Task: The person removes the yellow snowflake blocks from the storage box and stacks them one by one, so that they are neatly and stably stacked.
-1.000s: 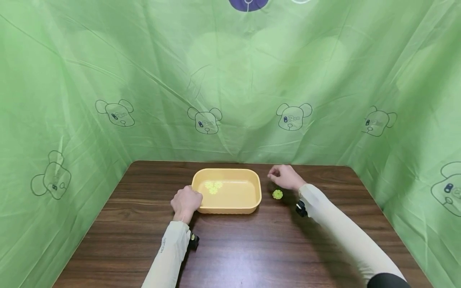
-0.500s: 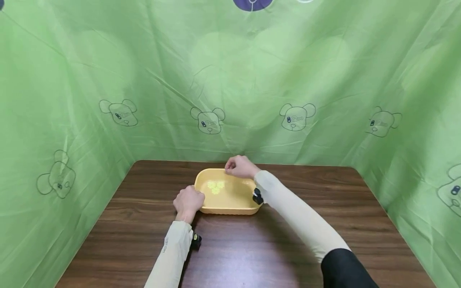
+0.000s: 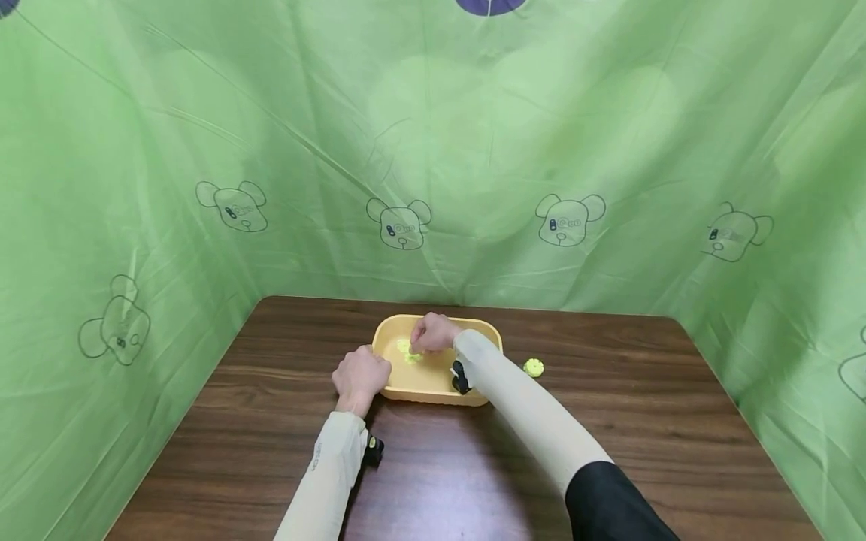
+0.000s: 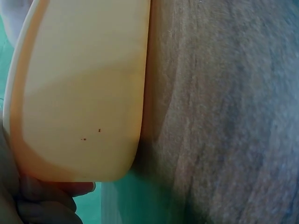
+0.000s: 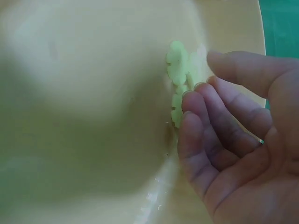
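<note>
Pieces (image 5: 176, 65) lie in the left half of the bin (image 3: 429, 395), just left of the nearer right hand (image 3: 436, 333), its pinch impossible to tell, while the left hand (image 3: 361, 372) grips the bin's near-left corner.

The brown table (image 3: 460, 488) bears a yellow tray (image 3: 426, 376) and a green piece (image 3: 534, 367), apparently flower-shaped.

1. From the head, I look forward and down, well back, taking in most of the tabletop (image 3: 676, 421) and the curtain (image 3: 433, 113).
2. My left wrist view faces the tray's (image 3: 433, 396) side close up, turned sideways.
3. My right wrist view looks into the tray nearby, past the right grip (image 5: 247, 161).
4. All three share the tray; head and left wrist share the tabletop.
</note>
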Available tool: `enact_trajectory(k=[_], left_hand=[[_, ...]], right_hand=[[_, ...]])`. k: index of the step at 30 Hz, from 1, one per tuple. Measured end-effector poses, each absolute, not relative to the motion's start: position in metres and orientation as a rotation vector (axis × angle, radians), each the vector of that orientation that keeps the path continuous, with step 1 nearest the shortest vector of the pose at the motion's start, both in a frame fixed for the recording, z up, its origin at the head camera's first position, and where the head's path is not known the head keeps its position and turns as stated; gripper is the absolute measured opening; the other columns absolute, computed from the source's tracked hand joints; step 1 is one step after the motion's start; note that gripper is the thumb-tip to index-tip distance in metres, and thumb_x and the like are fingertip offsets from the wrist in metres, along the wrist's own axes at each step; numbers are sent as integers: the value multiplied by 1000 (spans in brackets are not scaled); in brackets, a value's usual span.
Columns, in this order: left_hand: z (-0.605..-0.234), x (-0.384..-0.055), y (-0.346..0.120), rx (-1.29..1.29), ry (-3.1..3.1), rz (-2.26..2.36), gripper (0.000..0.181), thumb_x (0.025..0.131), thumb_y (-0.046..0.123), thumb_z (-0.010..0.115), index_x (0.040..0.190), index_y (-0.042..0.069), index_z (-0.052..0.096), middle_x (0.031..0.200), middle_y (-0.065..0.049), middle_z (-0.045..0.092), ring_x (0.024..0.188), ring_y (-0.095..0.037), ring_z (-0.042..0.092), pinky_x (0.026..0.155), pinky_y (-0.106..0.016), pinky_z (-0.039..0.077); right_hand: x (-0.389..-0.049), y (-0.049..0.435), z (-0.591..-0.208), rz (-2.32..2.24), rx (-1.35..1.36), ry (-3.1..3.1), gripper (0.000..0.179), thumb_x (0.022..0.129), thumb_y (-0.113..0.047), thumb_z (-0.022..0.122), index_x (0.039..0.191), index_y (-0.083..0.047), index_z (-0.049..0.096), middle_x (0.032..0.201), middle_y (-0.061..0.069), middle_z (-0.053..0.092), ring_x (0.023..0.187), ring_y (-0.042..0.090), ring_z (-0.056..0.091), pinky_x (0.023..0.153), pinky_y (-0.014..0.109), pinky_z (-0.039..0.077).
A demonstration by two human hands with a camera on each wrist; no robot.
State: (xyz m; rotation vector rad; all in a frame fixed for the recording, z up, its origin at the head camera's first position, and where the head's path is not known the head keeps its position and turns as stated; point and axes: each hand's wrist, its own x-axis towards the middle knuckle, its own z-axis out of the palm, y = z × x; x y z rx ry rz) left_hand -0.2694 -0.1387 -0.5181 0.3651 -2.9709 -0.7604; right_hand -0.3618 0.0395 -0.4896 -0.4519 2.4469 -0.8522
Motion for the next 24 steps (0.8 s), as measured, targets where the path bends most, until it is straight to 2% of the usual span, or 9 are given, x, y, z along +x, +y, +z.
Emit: enact_trajectory(k=[4, 10, 18, 24], left_hand=[[-517, -270, -139, 369, -2967, -753, 21, 84, 24, 51, 76, 11, 64, 76, -13, 65, 67, -31, 62, 53, -46, 43], [-516, -269, -138, 371, -2966, -757, 22, 85, 25, 51, 76, 10, 64, 76, -13, 65, 68, -31, 63, 54, -47, 43], [-517, -268, -136, 371, -2967, -751, 22, 86, 25, 51, 78, 9, 65, 78, -14, 67, 70, -32, 64, 56, -47, 44], [-517, -268, -136, 375, -2957, -740, 22, 85, 24, 51, 78, 9, 66, 79, -16, 68, 71, -33, 65, 55, -48, 44]], right_hand=[[-362, 38, -487, -782, -465, 2461, 20, 81, -17, 83, 97, -10, 71, 68, -1, 65, 58, 10, 58, 64, 32, 56], [-360, 36, -487, -640, -542, 2522, 29, 78, -16, 87, 101, -6, 73, 73, -3, 62, 55, 8, 55, 55, 21, 46], [-356, 33, -500, -564, -599, 2573, 28, 78, -18, 87, 97, -8, 70, 75, -3, 63, 54, 7, 57, 55, 20, 45], [-355, 33, -499, -524, -602, 2598, 26, 76, -18, 88, 92, -10, 69, 77, -5, 61, 61, 7, 55, 59, 20, 45]])
